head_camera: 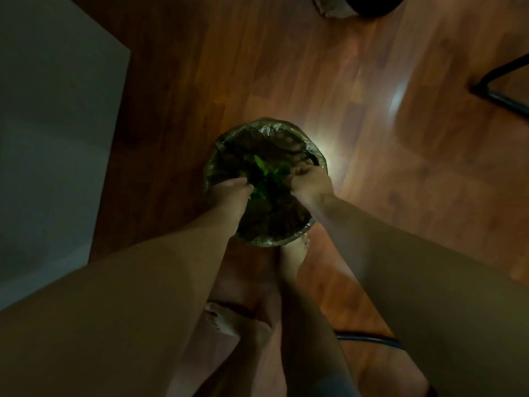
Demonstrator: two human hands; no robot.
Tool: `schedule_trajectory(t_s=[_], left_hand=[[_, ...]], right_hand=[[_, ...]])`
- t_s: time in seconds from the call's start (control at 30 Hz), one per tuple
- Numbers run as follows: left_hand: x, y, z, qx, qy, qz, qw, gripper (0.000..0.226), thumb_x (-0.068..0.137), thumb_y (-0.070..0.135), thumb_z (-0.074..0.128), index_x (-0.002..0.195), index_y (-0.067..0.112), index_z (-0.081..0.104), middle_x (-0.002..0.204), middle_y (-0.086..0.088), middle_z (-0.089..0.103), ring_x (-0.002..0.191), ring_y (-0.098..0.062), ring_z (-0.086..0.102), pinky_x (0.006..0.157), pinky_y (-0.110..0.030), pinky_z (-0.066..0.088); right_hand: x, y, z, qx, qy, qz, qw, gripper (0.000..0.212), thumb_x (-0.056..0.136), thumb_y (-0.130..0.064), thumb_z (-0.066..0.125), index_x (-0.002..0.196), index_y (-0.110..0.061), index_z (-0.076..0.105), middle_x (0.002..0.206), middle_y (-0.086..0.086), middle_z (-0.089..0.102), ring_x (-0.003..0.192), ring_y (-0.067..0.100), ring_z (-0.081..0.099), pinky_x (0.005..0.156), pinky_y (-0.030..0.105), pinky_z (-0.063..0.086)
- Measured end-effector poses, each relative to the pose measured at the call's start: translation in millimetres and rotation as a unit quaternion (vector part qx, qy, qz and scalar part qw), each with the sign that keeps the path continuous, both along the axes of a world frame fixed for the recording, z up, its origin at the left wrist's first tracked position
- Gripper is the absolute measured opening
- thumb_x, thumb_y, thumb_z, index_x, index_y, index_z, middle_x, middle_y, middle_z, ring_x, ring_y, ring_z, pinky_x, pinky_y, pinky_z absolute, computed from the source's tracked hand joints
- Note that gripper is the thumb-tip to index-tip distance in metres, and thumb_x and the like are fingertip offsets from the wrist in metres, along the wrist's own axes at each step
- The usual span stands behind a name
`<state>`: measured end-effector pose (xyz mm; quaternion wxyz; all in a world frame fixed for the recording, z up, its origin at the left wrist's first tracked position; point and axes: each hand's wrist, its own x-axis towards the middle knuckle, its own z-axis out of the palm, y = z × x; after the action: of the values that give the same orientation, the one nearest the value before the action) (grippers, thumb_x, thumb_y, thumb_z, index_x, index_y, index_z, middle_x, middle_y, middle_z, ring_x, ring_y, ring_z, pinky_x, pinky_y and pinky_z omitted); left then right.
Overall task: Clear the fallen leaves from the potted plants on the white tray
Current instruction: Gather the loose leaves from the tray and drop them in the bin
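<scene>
Green leaves (267,174) bunched directly above lined bin (310,222) mouth, between left hand (230,193) at near-left rim and right hand (310,180) at right rim, both with fingers curled pinching bunch; release drops straight down; tray unseen.

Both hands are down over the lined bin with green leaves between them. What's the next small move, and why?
Probably open the fingers and let the leaves fall. Both the left hand and the right hand already sit inside the rim of the lined bin, with the green leaves held between them above the dark litter in the bag, so a release should land inside and not on the wooden floor.
</scene>
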<state>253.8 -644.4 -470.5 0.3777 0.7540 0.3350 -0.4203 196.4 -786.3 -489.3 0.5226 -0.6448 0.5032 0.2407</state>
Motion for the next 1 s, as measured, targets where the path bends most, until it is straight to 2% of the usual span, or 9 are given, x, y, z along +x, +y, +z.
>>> schedule_trajectory(t_s=[0.1,0.17,0.27,0.47,0.6,0.67,0.73,0.87,1.0], left_hand=[[5.3,3.7,-6.2,-0.012,-0.018,-0.020,1.000,0.034,0.094,0.007,0.056,0.124,0.021,0.064,0.136,-0.003,0.059,0.124,-0.021,0.055,0.107,-0.036,0.044],[8.5,5.7,-7.1,-0.032,-0.032,-0.036,0.998,0.040,0.094,-0.003,0.052,0.127,0.017,0.062,0.138,-0.005,0.057,0.125,-0.020,0.055,0.108,-0.037,0.045],[10.8,6.9,-11.1,-0.031,-0.056,-0.058,0.996,0.038,0.089,-0.008,0.058,0.123,0.010,0.063,0.129,-0.010,0.062,0.117,-0.020,0.060,0.105,-0.038,0.048],[11.9,6.1,-26.3,0.038,-0.099,-0.085,0.991,0.013,0.086,0.007,0.069,0.091,0.019,0.069,0.107,-0.007,0.071,0.098,-0.023,0.067,0.084,-0.036,0.056],[14.3,21.1,-33.9,0.173,-0.199,-0.118,0.957,0.015,0.094,0.017,0.058,0.106,0.017,0.068,0.131,-0.005,0.049,0.104,-0.026,0.059,0.091,-0.040,0.053],[13.9,31.0,-34.7,0.235,-0.171,-0.133,0.948,0.030,0.095,0.022,0.056,0.125,0.016,0.059,0.139,-0.007,0.041,0.112,-0.029,0.055,0.095,-0.041,0.050],[13.0,38.4,-35.3,0.240,-0.107,-0.130,0.956,0.041,0.097,0.022,0.054,0.138,0.013,0.050,0.141,-0.011,0.045,0.123,-0.034,0.052,0.098,-0.043,0.047],[10.6,41.0,-43.0,0.181,-0.085,-0.109,0.974,0.026,0.097,0.013,0.052,0.116,0.000,0.064,0.111,-0.008,0.065,0.108,-0.033,0.063,0.079,-0.033,0.048],[5.0,16.8,-39.2,0.124,-0.078,-0.110,0.983,0.024,0.094,0.019,0.057,0.112,0.010,0.068,0.111,-0.012,0.070,0.101,-0.031,0.067,0.091,-0.042,0.055]], right_hand=[[-2.4,-3.8,-0.5,-0.028,-0.021,0.054,0.998,0.029,0.087,-0.009,0.055,0.111,-0.016,0.070,0.109,0.001,0.070,0.100,0.020,0.066,0.078,0.025,0.049],[-2.9,-5.6,-3.6,-0.057,-0.044,0.063,0.995,0.027,0.086,-0.003,0.051,0.097,-0.017,0.071,0.104,0.004,0.071,0.095,0.022,0.067,0.075,0.027,0.053],[-1.3,-10.4,-5.2,-0.124,-0.063,0.067,0.988,0.029,0.087,-0.002,0.048,0.087,-0.021,0.069,0.099,0.002,0.070,0.078,0.015,0.065,0.064,0.018,0.051],[-1.4,-13.3,-13.1,-0.267,-0.035,0.136,0.953,0.034,0.084,-0.014,0.054,0.118,-0.016,0.059,0.115,0.006,0.048,0.110,0.026,0.049,0.087,0.036,0.051],[-8.1,-19.1,-23.3,-0.234,0.014,0.106,0.966,0.042,0.085,-0.008,0.053,0.126,-0.014,0.050,0.124,0.011,0.047,0.113,0.033,0.049,0.092,0.042,0.049],[-11.5,-23.4,-26.8,-0.227,0.030,0.105,0.968,0.038,0.083,-0.004,0.052,0.120,-0.011,0.055,0.119,0.014,0.054,0.107,0.035,0.055,0.086,0.039,0.050],[-14.9,-27.4,-29.5,-0.230,0.026,0.096,0.968,0.035,0.079,-0.002,0.048,0.110,-0.007,0.062,0.110,0.016,0.061,0.099,0.036,0.059,0.077,0.035,0.048],[-22.3,-38.9,-30.3,-0.217,0.011,0.061,0.974,0.036,0.076,-0.001,0.045,0.105,-0.008,0.065,0.104,0.016,0.064,0.092,0.034,0.062,0.075,0.033,0.052],[-37.6,-68.7,-21.6,-0.228,0.017,0.027,0.973,0.035,0.079,-0.003,0.052,0.111,-0.006,0.066,0.108,0.019,0.068,0.101,0.035,0.063,0.083,0.032,0.049]])
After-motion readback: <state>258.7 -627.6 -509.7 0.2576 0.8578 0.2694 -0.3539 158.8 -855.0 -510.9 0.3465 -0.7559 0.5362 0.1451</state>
